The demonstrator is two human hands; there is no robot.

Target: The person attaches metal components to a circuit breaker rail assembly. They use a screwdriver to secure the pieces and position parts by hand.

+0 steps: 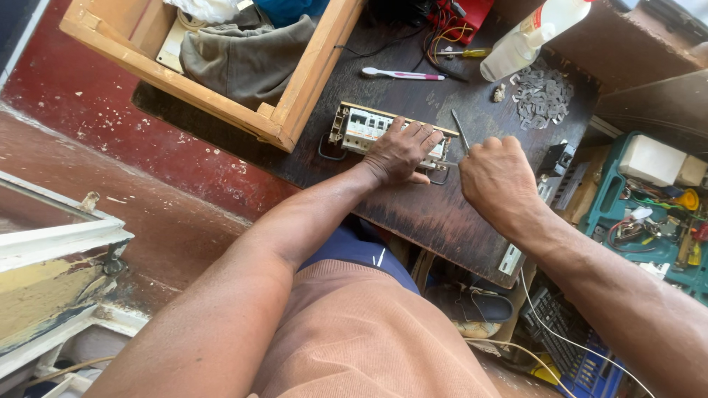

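The left hand (400, 152) lies flat, fingers spread, pressing on a row of circuit breakers (366, 129) in the middle of the dark wooden board (413, 214). The right hand (496, 177) is fisted around a screwdriver (460, 133), just beside the breakers' right end.

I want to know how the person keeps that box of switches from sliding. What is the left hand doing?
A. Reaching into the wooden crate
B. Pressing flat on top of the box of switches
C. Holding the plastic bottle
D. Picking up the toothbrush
B: the left hand lies spread flat on the box of switches on the dark board, while the right hand grips a thin metal tool beside it.
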